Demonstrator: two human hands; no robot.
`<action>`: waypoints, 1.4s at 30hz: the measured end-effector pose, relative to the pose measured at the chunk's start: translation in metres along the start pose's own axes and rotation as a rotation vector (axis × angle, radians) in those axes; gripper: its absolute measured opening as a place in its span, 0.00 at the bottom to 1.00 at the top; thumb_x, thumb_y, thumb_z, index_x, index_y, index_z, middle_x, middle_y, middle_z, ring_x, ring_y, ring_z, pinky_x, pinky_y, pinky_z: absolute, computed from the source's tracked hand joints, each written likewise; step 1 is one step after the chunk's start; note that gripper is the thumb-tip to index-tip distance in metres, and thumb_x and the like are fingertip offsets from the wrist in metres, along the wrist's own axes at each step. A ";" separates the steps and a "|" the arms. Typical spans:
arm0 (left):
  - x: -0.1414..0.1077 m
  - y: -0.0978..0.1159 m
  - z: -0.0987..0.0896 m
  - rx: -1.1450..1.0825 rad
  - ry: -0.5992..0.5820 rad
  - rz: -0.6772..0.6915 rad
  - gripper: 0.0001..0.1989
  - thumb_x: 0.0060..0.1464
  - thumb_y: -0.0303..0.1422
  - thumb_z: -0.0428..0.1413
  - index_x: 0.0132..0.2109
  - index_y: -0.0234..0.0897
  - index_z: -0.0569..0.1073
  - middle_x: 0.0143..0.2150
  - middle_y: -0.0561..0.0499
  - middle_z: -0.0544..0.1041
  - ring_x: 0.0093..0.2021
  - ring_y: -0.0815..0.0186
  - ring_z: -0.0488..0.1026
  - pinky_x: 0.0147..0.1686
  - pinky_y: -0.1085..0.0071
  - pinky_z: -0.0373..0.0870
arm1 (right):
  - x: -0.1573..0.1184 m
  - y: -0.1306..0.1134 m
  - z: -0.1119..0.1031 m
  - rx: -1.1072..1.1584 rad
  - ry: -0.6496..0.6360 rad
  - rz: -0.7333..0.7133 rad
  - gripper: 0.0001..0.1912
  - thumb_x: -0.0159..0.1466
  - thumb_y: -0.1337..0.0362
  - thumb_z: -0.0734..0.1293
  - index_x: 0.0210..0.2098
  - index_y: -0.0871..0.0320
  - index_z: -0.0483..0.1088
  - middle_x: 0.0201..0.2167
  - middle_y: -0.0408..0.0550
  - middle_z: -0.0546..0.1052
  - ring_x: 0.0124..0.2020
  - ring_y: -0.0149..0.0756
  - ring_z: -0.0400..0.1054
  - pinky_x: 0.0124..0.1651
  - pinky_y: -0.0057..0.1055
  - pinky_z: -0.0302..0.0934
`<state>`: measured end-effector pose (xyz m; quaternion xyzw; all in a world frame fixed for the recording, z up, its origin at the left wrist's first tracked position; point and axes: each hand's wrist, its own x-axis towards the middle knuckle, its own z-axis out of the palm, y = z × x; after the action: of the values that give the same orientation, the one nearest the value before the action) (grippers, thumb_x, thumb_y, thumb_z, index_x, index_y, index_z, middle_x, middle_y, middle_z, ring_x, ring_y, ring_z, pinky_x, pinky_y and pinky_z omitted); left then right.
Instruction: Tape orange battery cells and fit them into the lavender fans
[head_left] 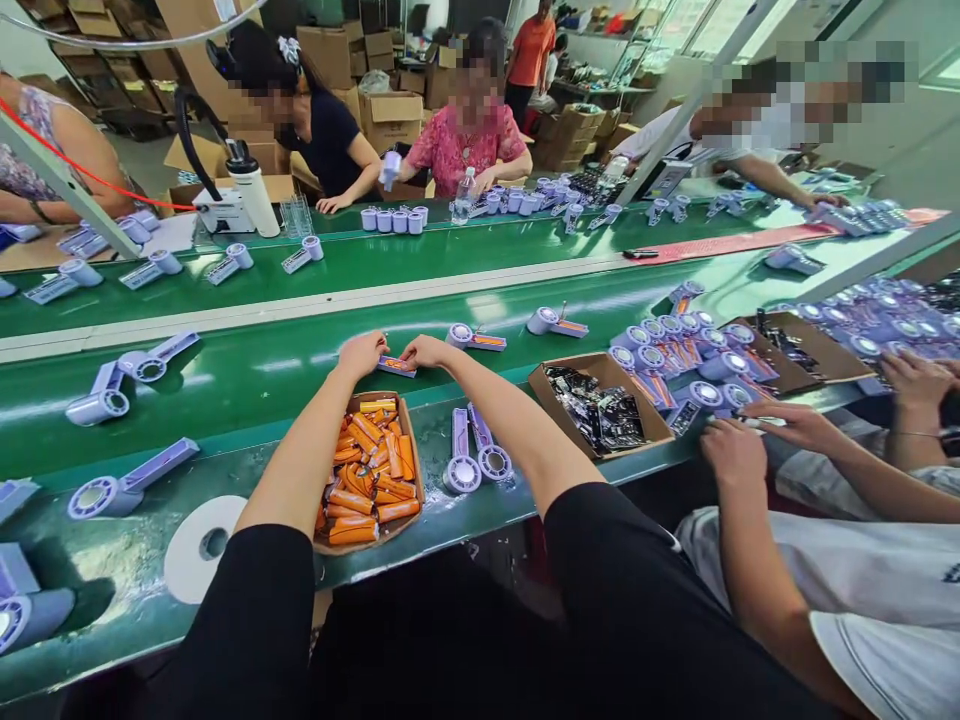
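Observation:
Over the green belt, both my hands are on a purple handheld fan housing (pixel 396 366) whose open handle shows an orange battery inside. My left hand (pixel 364 355) is closed around its left end, hiding the round head. The fingers of my right hand (pixel 425 352) are pinched at the handle's right end, by the battery. Below my hands stands a cardboard box of orange batteries (pixel 375 480) with wires. Just right of it, two purple fan housings (pixel 462 462) lie on the bench ledge. Another housing with a battery fitted (pixel 476 338) lies right of my right hand.
A box of dark circuit boards (pixel 600 405) stands to the right, beside piled fan housings (pixel 675 345). A white tape roll (pixel 206 548) lies near my left forearm. A co-worker's hands (pixel 739 445) work at right; other people sit across the belt (pixel 285 305).

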<state>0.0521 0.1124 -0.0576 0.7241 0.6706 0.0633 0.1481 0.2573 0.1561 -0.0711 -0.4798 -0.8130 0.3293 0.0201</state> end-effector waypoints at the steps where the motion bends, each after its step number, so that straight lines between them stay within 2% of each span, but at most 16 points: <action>1: -0.001 0.001 0.000 -0.004 0.000 0.005 0.14 0.74 0.40 0.52 0.58 0.45 0.78 0.60 0.44 0.85 0.60 0.52 0.80 0.57 0.62 0.72 | -0.002 0.001 0.001 0.001 0.011 -0.001 0.21 0.61 0.63 0.80 0.54 0.60 0.87 0.40 0.48 0.89 0.36 0.35 0.77 0.42 0.25 0.66; 4: -0.001 0.005 -0.001 -0.008 -0.007 0.010 0.13 0.75 0.38 0.51 0.58 0.46 0.77 0.59 0.46 0.86 0.60 0.54 0.80 0.57 0.64 0.72 | -0.009 0.004 0.000 -0.006 0.031 -0.027 0.19 0.63 0.63 0.79 0.54 0.59 0.87 0.41 0.47 0.89 0.38 0.36 0.78 0.43 0.26 0.67; 6: 0.000 0.007 -0.001 -0.004 -0.010 0.006 0.13 0.75 0.37 0.50 0.58 0.46 0.77 0.58 0.47 0.86 0.60 0.55 0.80 0.57 0.65 0.72 | -0.015 0.003 0.000 -0.023 0.057 -0.069 0.18 0.66 0.64 0.77 0.55 0.58 0.86 0.45 0.49 0.88 0.43 0.37 0.79 0.47 0.27 0.67; 10: 0.000 0.012 -0.004 0.027 -0.001 -0.006 0.15 0.75 0.39 0.49 0.59 0.46 0.76 0.58 0.46 0.86 0.60 0.54 0.80 0.56 0.65 0.72 | -0.031 -0.016 0.008 -0.085 0.171 -0.165 0.23 0.70 0.62 0.76 0.62 0.63 0.81 0.56 0.60 0.83 0.56 0.46 0.75 0.60 0.35 0.64; 13: -0.003 0.016 -0.009 0.064 0.001 -0.005 0.16 0.74 0.40 0.48 0.57 0.45 0.78 0.57 0.42 0.86 0.58 0.52 0.82 0.52 0.65 0.73 | -0.039 -0.036 0.014 -0.136 0.213 -0.202 0.19 0.67 0.62 0.80 0.54 0.65 0.82 0.54 0.63 0.82 0.56 0.49 0.74 0.63 0.39 0.63; 15: -0.002 0.016 -0.012 0.088 0.006 0.006 0.16 0.74 0.40 0.48 0.56 0.44 0.78 0.55 0.41 0.86 0.55 0.50 0.83 0.49 0.64 0.73 | -0.037 -0.044 0.014 -0.152 0.225 -0.208 0.09 0.68 0.65 0.78 0.46 0.62 0.83 0.51 0.59 0.82 0.53 0.45 0.75 0.61 0.36 0.64; 17: 0.001 0.015 -0.013 0.109 0.017 0.021 0.17 0.73 0.40 0.47 0.56 0.44 0.78 0.53 0.40 0.87 0.54 0.49 0.84 0.47 0.64 0.74 | -0.032 -0.046 0.010 -0.145 0.242 -0.205 0.03 0.71 0.66 0.76 0.42 0.60 0.82 0.49 0.55 0.83 0.52 0.41 0.75 0.59 0.33 0.63; 21: 0.007 0.014 -0.010 0.139 0.033 0.041 0.18 0.74 0.41 0.46 0.57 0.44 0.78 0.52 0.40 0.87 0.53 0.48 0.84 0.46 0.63 0.74 | -0.025 -0.042 0.004 -0.069 0.302 -0.162 0.08 0.78 0.64 0.67 0.48 0.58 0.80 0.52 0.53 0.84 0.53 0.38 0.76 0.57 0.30 0.62; 24: 0.009 0.015 -0.007 0.151 0.035 0.038 0.18 0.74 0.40 0.46 0.58 0.44 0.78 0.51 0.39 0.87 0.53 0.48 0.84 0.47 0.63 0.74 | -0.021 -0.043 0.007 0.006 0.306 -0.102 0.12 0.80 0.63 0.63 0.48 0.58 0.78 0.49 0.54 0.85 0.48 0.40 0.77 0.51 0.31 0.64; 28: 0.009 0.018 -0.006 0.157 0.031 0.037 0.19 0.73 0.39 0.46 0.59 0.43 0.78 0.50 0.39 0.87 0.51 0.48 0.84 0.48 0.61 0.75 | -0.016 -0.044 0.009 0.115 0.271 -0.052 0.06 0.74 0.65 0.67 0.46 0.59 0.76 0.39 0.52 0.85 0.39 0.43 0.77 0.41 0.31 0.65; 33: 0.011 0.023 -0.004 0.161 0.009 0.048 0.21 0.75 0.42 0.44 0.61 0.44 0.77 0.54 0.38 0.86 0.54 0.47 0.84 0.48 0.62 0.75 | -0.016 -0.031 0.006 0.334 0.230 -0.019 0.09 0.69 0.70 0.66 0.48 0.59 0.73 0.25 0.39 0.77 0.28 0.34 0.72 0.32 0.25 0.63; 38: 0.016 0.028 -0.001 0.167 -0.025 0.053 0.23 0.75 0.41 0.42 0.64 0.44 0.75 0.56 0.38 0.86 0.56 0.46 0.83 0.49 0.62 0.75 | -0.016 -0.015 0.005 0.510 0.193 -0.025 0.10 0.68 0.72 0.64 0.46 0.61 0.75 0.19 0.34 0.69 0.21 0.28 0.62 0.27 0.21 0.57; 42: 0.017 0.033 0.001 0.162 -0.045 0.057 0.24 0.75 0.42 0.40 0.65 0.44 0.74 0.58 0.37 0.85 0.57 0.45 0.82 0.49 0.60 0.75 | -0.018 -0.004 0.002 0.567 0.159 -0.052 0.09 0.67 0.70 0.64 0.42 0.62 0.77 0.18 0.34 0.68 0.19 0.26 0.60 0.25 0.21 0.54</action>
<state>0.0849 0.1276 -0.0503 0.7536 0.6493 -0.0032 0.1020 0.2629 0.1391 -0.0653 -0.4584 -0.6965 0.5041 0.2252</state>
